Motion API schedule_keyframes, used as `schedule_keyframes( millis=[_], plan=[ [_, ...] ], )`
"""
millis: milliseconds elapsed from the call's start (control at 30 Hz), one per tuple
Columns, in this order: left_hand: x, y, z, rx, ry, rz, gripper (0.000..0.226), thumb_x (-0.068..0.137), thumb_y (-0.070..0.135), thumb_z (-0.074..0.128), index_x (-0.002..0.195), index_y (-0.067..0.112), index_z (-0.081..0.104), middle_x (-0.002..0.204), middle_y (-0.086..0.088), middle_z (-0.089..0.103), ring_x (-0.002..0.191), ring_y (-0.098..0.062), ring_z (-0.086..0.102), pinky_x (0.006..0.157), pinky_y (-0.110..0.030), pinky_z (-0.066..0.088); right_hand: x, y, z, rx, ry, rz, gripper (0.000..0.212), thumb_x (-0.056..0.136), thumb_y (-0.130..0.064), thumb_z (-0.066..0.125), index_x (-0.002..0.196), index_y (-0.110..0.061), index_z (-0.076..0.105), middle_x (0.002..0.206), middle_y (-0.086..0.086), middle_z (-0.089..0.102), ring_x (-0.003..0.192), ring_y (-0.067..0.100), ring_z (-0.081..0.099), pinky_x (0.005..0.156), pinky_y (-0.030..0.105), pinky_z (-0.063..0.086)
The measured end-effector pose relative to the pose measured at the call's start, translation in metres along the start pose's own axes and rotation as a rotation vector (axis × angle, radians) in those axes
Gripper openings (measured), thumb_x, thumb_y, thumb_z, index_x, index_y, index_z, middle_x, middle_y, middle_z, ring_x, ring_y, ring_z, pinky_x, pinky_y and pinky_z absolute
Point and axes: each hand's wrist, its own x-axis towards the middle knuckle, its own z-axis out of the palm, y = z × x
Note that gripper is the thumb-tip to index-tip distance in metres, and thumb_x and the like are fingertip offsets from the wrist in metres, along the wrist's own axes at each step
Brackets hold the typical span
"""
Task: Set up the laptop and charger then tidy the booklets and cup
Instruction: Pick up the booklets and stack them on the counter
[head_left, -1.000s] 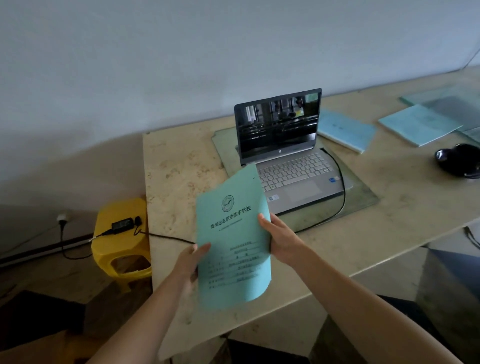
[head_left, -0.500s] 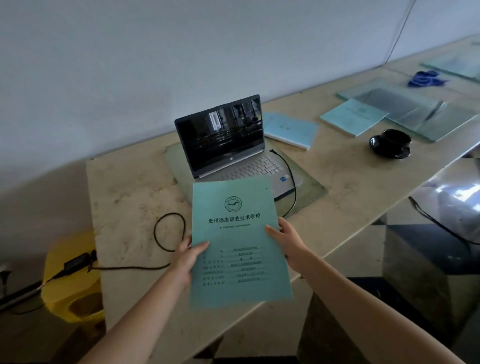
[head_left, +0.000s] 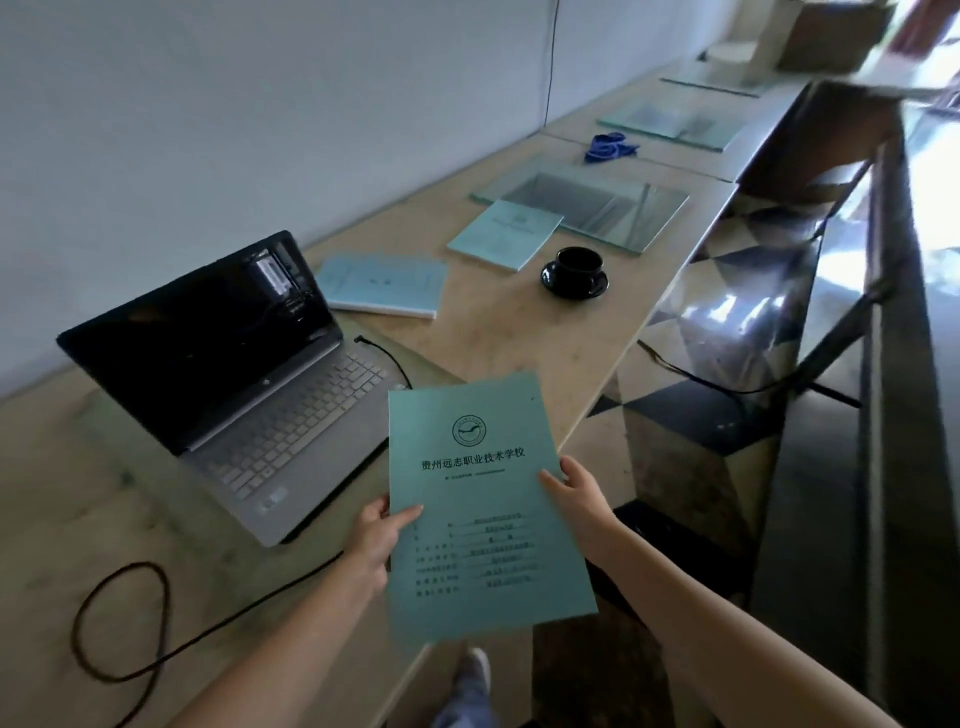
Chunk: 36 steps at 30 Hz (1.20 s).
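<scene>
The scene is dim and cool-toned, lit mainly by daylight from the right, which throws bright glare on the glossy floor and washes out the far upper right corner. The wall sits in soft grey shade, the laptop screen is nearly black apart from a small pale reflection near its top edge, and the glass sheet further along the table shines faintly. Wide-angle bending stretches the table's edge and the far corners, detail is soft and smeared throughout, and the small print on the booklet is blurred.
</scene>
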Motion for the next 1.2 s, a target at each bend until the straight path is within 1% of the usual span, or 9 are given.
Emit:
schedule_keyframes(
  millis=[133,200,300,533,767,900,1000,1100,1200],
  plan=[
    [0.034,0.014,0.041,0.103,-0.039,-0.038,0.042,0.082,0.004,0.067,0.121,0.000,0.051,0.107,-0.022,0.066,0.091,-0.034,0.065,0.079,-0.046,0.054,0.037,-0.007,-0.033,-0.025,0.042,0.011,0.009,0.095,-0.013,0.051,0.097,-0.017,0.059,0.089,0.004,0.073,0.073,0.022,0.073,0.059,0.034,0.055],
    [0.061,0.025,0.063,0.125,-0.058,-0.055,0.042,0.082,0.003,0.067,0.120,-0.001,0.051,0.109,-0.023,0.066,0.096,-0.036,0.064,0.084,-0.048,0.053,0.066,-0.017,-0.048,-0.047,0.056,0.012,0.009,0.095,-0.014,0.052,0.098,-0.017,0.060,0.090,0.005,0.074,0.074,0.024,0.073,0.062,0.037,0.057],
    [0.103,0.046,0.093,0.155,-0.085,-0.071,0.035,0.083,0.003,0.066,0.116,-0.002,0.054,0.106,-0.023,0.066,0.088,-0.033,0.065,0.073,-0.041,0.055,0.110,-0.041,-0.067,-0.092,0.073,0.020,0.009,0.095,-0.015,0.052,0.098,-0.019,0.059,0.098,0.010,0.072,0.082,0.029,0.071,0.075,0.047,0.059],
    [0.172,0.089,0.151,0.123,-0.089,-0.105,0.012,0.083,0.000,0.066,0.093,0.002,0.059,0.076,-0.010,0.070,0.068,-0.025,0.066,0.060,-0.032,0.054,0.207,-0.100,-0.101,-0.222,0.071,0.004,0.011,0.094,-0.013,0.052,0.101,-0.009,0.059,0.096,0.014,0.071,0.084,0.035,0.070,0.078,0.051,0.057],
    [0.210,0.108,0.163,0.189,0.018,-0.097,0.036,0.083,0.002,0.067,0.116,-0.006,0.055,0.099,-0.016,0.068,0.069,-0.013,0.062,0.046,-0.019,0.051,0.281,-0.122,-0.101,-0.321,-0.060,0.058,0.014,0.093,-0.012,0.051,0.102,-0.009,0.062,0.090,0.008,0.074,0.079,0.030,0.072,0.067,0.043,0.061],
    [0.228,0.117,0.168,0.203,0.085,-0.153,0.050,0.083,0.012,0.069,0.127,0.001,0.048,0.116,-0.015,0.065,0.091,-0.021,0.064,0.063,-0.029,0.053,0.331,-0.136,-0.106,-0.384,-0.230,0.121,0.013,0.092,-0.013,0.055,0.095,-0.021,0.065,0.087,0.001,0.075,0.075,0.021,0.073,0.063,0.035,0.060],
    [0.232,0.121,0.174,0.187,0.097,-0.223,0.041,0.082,0.017,0.071,0.118,0.005,0.056,0.106,-0.011,0.070,0.094,-0.024,0.067,0.080,-0.039,0.055,0.362,-0.143,-0.104,-0.440,-0.276,0.131,0.013,0.090,-0.009,0.057,0.088,-0.018,0.067,0.077,-0.002,0.076,0.068,0.019,0.073,0.061,0.036,0.060],
    [0.239,0.125,0.185,0.116,0.148,-0.283,0.038,0.081,0.014,0.072,0.114,0.002,0.057,0.099,-0.011,0.071,0.081,-0.022,0.067,0.070,-0.036,0.057,0.399,-0.154,-0.097,-0.514,-0.382,0.099,0.012,0.088,-0.004,0.058,0.092,-0.007,0.070,0.085,0.008,0.076,0.077,0.027,0.073,0.072,0.044,0.059],
    [0.247,0.129,0.190,0.094,0.211,-0.315,0.037,0.084,0.010,0.068,0.116,-0.001,0.054,0.105,-0.015,0.068,0.086,-0.024,0.065,0.065,-0.032,0.054,0.427,-0.161,-0.088,-0.555,-0.471,0.079,0.013,0.087,-0.003,0.060,0.089,-0.008,0.072,0.083,0.006,0.077,0.078,0.026,0.073,0.073,0.042,0.060]
  ],
)
